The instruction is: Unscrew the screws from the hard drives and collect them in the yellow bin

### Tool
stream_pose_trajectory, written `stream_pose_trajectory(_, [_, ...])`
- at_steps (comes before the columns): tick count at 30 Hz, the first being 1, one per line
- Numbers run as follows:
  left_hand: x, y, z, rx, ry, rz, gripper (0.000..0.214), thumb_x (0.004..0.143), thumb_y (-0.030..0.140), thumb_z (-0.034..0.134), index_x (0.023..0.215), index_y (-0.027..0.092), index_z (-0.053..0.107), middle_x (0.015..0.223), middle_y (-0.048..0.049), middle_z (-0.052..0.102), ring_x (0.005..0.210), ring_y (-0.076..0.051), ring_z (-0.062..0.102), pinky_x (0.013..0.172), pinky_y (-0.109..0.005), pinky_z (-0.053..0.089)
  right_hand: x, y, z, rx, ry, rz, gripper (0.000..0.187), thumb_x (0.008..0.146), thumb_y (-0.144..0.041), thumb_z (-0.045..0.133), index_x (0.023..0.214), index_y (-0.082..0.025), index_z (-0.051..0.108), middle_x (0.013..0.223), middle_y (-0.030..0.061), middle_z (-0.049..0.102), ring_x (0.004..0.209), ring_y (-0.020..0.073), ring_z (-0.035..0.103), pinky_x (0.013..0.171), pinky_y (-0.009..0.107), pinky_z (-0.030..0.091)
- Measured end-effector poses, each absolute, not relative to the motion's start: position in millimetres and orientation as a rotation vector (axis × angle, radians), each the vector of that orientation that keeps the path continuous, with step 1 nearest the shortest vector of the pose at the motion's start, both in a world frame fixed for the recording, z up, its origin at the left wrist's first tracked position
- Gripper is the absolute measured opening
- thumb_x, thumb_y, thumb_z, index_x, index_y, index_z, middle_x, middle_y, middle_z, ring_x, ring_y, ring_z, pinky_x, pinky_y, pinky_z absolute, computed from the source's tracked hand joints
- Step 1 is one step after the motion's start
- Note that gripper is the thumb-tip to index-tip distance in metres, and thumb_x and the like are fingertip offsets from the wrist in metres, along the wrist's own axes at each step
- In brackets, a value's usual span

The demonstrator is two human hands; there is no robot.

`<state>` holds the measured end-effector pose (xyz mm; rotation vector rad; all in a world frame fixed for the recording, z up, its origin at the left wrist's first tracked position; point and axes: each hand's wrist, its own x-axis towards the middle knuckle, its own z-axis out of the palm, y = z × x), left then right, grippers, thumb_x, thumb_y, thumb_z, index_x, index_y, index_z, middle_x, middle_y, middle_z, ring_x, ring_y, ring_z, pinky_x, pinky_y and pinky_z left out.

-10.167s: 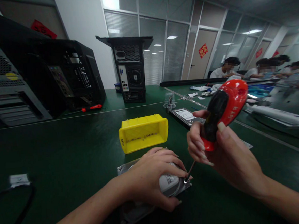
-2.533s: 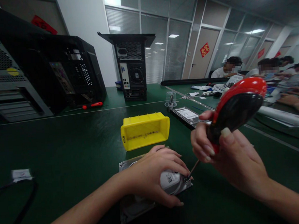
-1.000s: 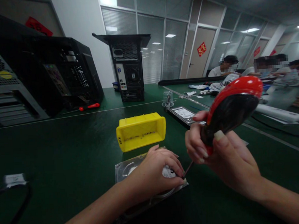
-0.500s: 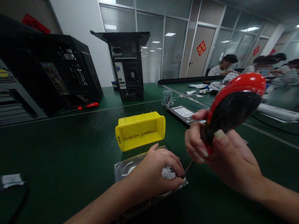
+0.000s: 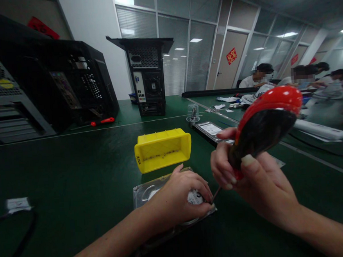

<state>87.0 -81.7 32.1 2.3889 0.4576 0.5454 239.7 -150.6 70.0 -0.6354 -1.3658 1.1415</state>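
My left hand (image 5: 186, 198) lies over a silver hard drive (image 5: 141, 194) and hides much of its top. Its fingers are curled at the drive's right corner, with thumb and fingertips close around the tip of a thin metal shaft. That shaft belongs to a screwdriver (image 5: 267, 125) with a bulky red and black handle. My right hand (image 5: 251, 174) is wrapped around the handle's lower part, which tilts up to the right. The exact spot where the tip meets the drive is covered by my left fingers. Just behind the drive, a yellow bin (image 5: 161, 135) rests on its side, its opening towards me.
A second hard drive (image 5: 209, 128) and a clear plastic cup (image 5: 193, 112) lie behind my right hand. Computer cases (image 5: 148, 73) stand at the back and left, near a red screwdriver (image 5: 103, 121). A cable (image 5: 24, 236) lies at left; people (image 5: 258, 77) sit at far right.
The view has shifted slightly. My right hand and the screwdriver handle have moved a little to the left and down; both hands keep their hold.
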Motion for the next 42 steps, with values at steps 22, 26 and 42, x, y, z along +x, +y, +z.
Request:
stream_pose_trajectory(22, [77.2, -77.9, 41.5, 2.374, 0.430, 0.381, 0.011, 0.076, 0.021, 0.070, 0.087, 0.021, 0.068, 0.104, -0.0002, 0.067, 0.105, -0.023, 0.058, 0.104, -0.046, 0.029, 258.0, -144.6, 76.9, -0.591, -1.580, 1.202, 0.019, 0.094, -0.030, 0.048, 0.113, -0.030, 0.053, 0.097, 0.0013, 0.059, 0.093, 0.0170, 0.058, 0.089, 0.038, 0.048])
stream_pose_trajectory(26, [79.3, -78.7, 39.5, 2.385, 0.405, 0.413, 0.010, 0.076, 0.018, 0.069, 0.086, 0.021, 0.067, 0.103, 0.0009, 0.068, 0.103, -0.020, 0.059, 0.109, -0.046, 0.022, 258.5, -142.3, 75.8, -0.596, -1.531, 1.210, 0.020, 0.093, -0.029, 0.049, 0.113, -0.028, 0.052, 0.092, 0.0012, 0.059, 0.089, 0.0163, 0.059, 0.084, 0.036, 0.051])
stream_pose_trajectory(42, [85.3, -79.7, 33.1, 2.482, 0.398, 0.486, 0.006, 0.081, 0.023, 0.069, 0.084, 0.018, 0.068, 0.100, -0.0005, 0.069, 0.105, -0.022, 0.059, 0.110, -0.048, 0.022, 256.2, -141.3, 76.8, -0.631, -1.537, 1.181, 0.014, 0.092, -0.031, 0.051, 0.105, -0.026, 0.051, 0.087, -0.0005, 0.057, 0.071, 0.0117, 0.059, 0.067, 0.027, 0.054])
